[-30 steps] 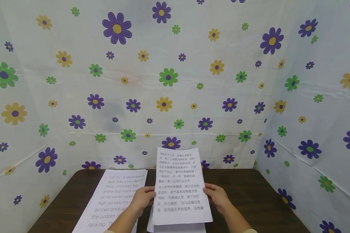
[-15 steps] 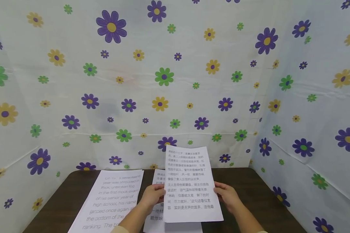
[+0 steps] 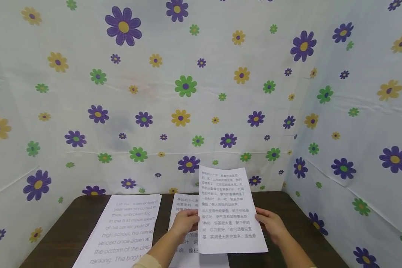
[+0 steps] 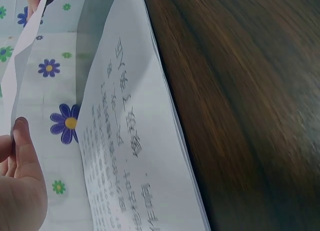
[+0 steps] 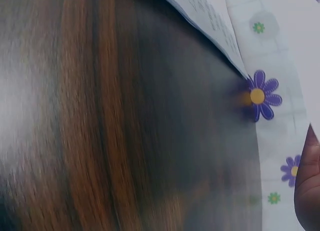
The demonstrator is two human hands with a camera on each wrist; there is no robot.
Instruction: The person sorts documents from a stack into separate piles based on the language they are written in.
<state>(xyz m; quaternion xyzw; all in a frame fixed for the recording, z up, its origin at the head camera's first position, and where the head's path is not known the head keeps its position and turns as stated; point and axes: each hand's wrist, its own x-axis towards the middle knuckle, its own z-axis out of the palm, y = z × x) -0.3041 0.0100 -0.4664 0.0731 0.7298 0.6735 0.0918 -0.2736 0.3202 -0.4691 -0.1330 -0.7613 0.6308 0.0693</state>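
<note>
Sheet [image 3: 227, 210] held up | hides pt. Chn. stack [image 3: 189, 248] | Eng. pile [image 3: 120, 230] at L

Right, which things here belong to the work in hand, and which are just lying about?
In the work:
- printed page, held up by the left fingers and right fingers
- Chinese-printed pages on the table, probably, given the matching script

Just around:
- English-printed pages, untouched
- table
- flowered cloth
</note>
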